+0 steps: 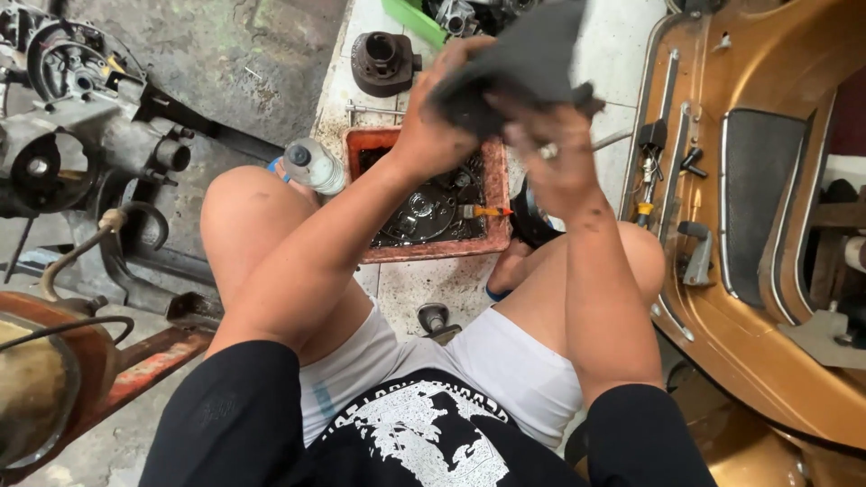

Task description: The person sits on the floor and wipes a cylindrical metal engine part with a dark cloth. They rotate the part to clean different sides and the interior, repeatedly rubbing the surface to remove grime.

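Both hands grip a dark rag point(528, 54), left hand point(442, 117) and right hand point(555, 158) closed on it; below them sits a red tray point(496, 194), a clear bottle point(313, 165) beside.

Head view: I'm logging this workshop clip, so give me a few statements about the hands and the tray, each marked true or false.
1. Both hands, left hand and right hand, grip a dark rag. True.
2. The red tray holds dark metal parts. True.
3. The tray rests on the person's lap. False: it sits on the floor between the knees.
4. The plastic bottle stands inside the tray. False: it lies beside the left knee, outside the tray.
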